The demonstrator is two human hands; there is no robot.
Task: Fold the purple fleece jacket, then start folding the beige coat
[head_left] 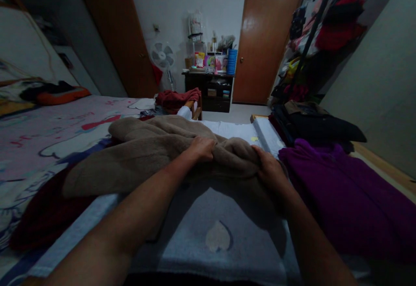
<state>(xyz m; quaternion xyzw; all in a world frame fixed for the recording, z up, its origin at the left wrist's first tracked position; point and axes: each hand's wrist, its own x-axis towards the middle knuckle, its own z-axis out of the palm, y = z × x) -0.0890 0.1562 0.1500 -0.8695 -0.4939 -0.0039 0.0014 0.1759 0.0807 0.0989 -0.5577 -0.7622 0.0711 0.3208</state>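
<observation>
Left hand (203,148) is closing in a fist on the brown plush cloth (152,147), pinching up a fold near its middle; right hand (270,167) is gripping the bunched right end, its fingers curling over the edge, thumb hidden. The cloth is lying crosswise over the pale table cover (182,251), its left part spreading across a dark red cloth (48,210) and toward the pink bedsheet (71,125). A heart patch (218,236) is showing on the cover, between the forearms. A purple garment (344,190) is resting just beside the right forearm, with dark folded clothes (318,123) stacking up behind it. Containers, far wall: a black cabinet (216,106) is standing beside the door (260,39), its open shelves holding a small brown box (212,92) and a bluish item (225,93), too small to identify. On its top, blue stacked baskets (232,62) are standing at the right end, contents not showing; a yellow-and-red packet (199,59) is sitting farther left. Right side: a red bag (339,37) is hanging, whatever it is holding hidden from view.
</observation>
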